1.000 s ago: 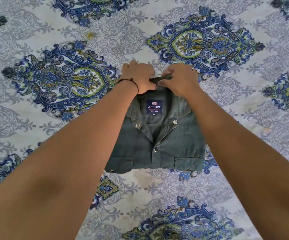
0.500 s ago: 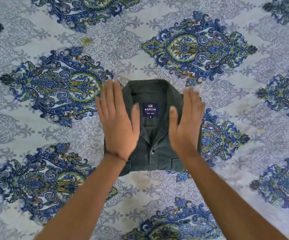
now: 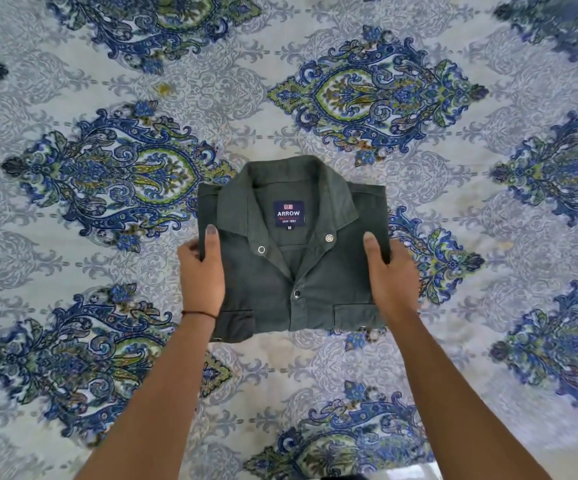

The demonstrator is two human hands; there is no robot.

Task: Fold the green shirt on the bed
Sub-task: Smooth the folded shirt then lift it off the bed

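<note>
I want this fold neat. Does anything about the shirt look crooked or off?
Mostly tidy. The dark green folded shirt has an uneven bottom edge: its left pocket corner hangs lower than the right. Left hand and right hand grip its sides.

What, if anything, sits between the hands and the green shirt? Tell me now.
Nothing visible does. The left hand and right hand already grip the side edges of the folded green shirt, thumbs on top, and the patterned bedsheet around it shows no other item.
</note>
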